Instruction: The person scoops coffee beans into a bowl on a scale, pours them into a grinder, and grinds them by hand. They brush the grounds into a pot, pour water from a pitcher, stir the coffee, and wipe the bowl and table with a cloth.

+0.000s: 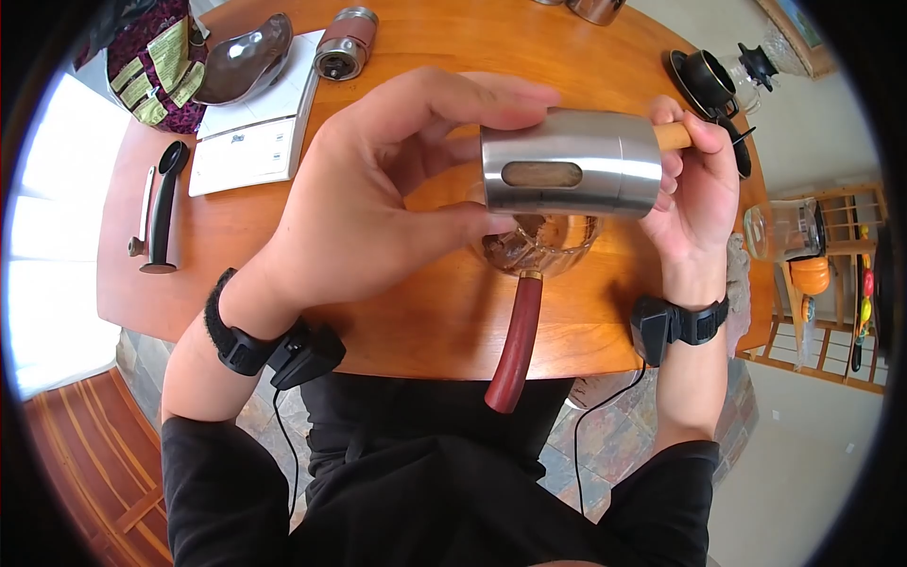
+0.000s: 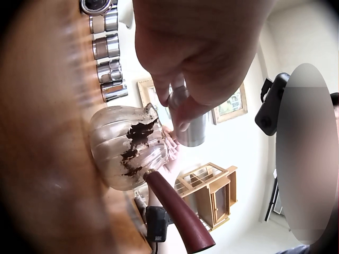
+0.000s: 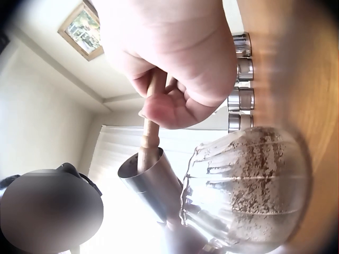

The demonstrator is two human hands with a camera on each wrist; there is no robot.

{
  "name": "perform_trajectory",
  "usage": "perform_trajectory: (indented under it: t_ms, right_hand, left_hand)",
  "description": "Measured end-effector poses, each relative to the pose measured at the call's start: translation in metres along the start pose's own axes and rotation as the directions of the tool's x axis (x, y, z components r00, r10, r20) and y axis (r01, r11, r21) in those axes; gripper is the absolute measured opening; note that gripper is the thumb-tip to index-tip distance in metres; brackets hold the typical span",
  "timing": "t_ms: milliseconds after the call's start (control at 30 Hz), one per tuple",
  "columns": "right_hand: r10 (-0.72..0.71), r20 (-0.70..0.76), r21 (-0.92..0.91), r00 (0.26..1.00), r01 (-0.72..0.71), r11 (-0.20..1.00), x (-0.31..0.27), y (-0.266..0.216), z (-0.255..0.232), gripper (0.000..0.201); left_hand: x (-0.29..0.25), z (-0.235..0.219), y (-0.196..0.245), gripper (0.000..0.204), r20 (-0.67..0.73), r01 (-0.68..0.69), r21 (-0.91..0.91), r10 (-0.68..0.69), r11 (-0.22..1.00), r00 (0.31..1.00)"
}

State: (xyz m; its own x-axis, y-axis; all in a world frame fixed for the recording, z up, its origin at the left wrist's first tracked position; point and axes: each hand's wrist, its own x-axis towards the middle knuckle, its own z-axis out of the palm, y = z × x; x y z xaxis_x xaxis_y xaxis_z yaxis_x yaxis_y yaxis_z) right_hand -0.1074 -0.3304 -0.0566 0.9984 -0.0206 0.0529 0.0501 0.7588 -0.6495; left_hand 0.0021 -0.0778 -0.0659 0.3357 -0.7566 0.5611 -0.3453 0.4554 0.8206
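My left hand (image 1: 354,194) grips a brushed-steel cylinder (image 1: 605,156) with an oval window in its side, thumb below and fingers above. The cylinder lies nearly level in the head view. From the right, my right hand (image 1: 694,194) pinches a turned wooden stick (image 3: 151,138), whose far end goes inside the cylinder's open mouth and is hidden there. Below and behind the cylinder stands a ribbed glass pot (image 2: 108,140), streaked inside with dark brown grounds. Its reddish wooden handle (image 1: 516,345) points toward my body, past the table edge.
At the left lie a black scoop (image 1: 162,213) and a white box (image 1: 241,156). A dark glossy dish (image 1: 248,59) and a glass-and-steel canister with a brown band (image 1: 348,42) are behind. A black cup (image 1: 707,77) stands at the far right of the wooden table (image 1: 416,335).
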Motion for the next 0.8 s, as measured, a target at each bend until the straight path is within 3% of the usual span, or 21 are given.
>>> perform_trajectory:
  t_ms: [233,400,500,633,700,733,800]
  right_hand:
    - [-0.171,0.019,-0.293,0.985,0.169,0.941,-0.003,-0.003,0.004,0.020]
    - [-0.307,0.132,-0.512,0.943,0.330,0.793,-0.005,-0.003,0.010,0.017]
    - [-0.317,0.142,-0.564,0.938,0.340,0.753,-0.006,-0.004,0.009,0.018]
    - [-0.307,0.089,-0.409,0.948,0.316,0.856,-0.002,-0.008,0.000,0.019]
    - [-0.215,0.010,-0.238,0.976,0.211,0.948,-0.001,-0.012,-0.007,0.019]
    - [-0.216,0.011,-0.239,0.976,0.212,0.947,0.000,-0.014,-0.010,0.019]
    - [-0.086,0.003,-0.060,0.996,0.086,0.994,0.002,-0.016,-0.014,0.019]
  left_hand:
    - [0.001,-0.003,-0.002,0.058,-0.056,-0.018,0.001,0.018,1.000,0.998]
    - [-0.001,-0.004,-0.003,0.058,-0.059,0.006,-0.011,-0.007,1.000,0.998]
    - [0.000,-0.004,-0.002,0.058,-0.041,0.018,0.031,-0.016,0.999,0.999]
    - [0.000,-0.004,-0.003,0.060,-0.077,0.019,0.003,-0.019,1.000,0.997]
    - [0.000,-0.004,-0.004,0.060,-0.081,0.014,-0.012,-0.015,1.000,0.997]
    - [0.000,-0.004,-0.004,0.060,-0.080,0.009,-0.012,-0.010,1.000,0.997]
    - [0.000,-0.004,-0.005,0.060,-0.081,0.004,-0.012,-0.005,1.000,0.997]
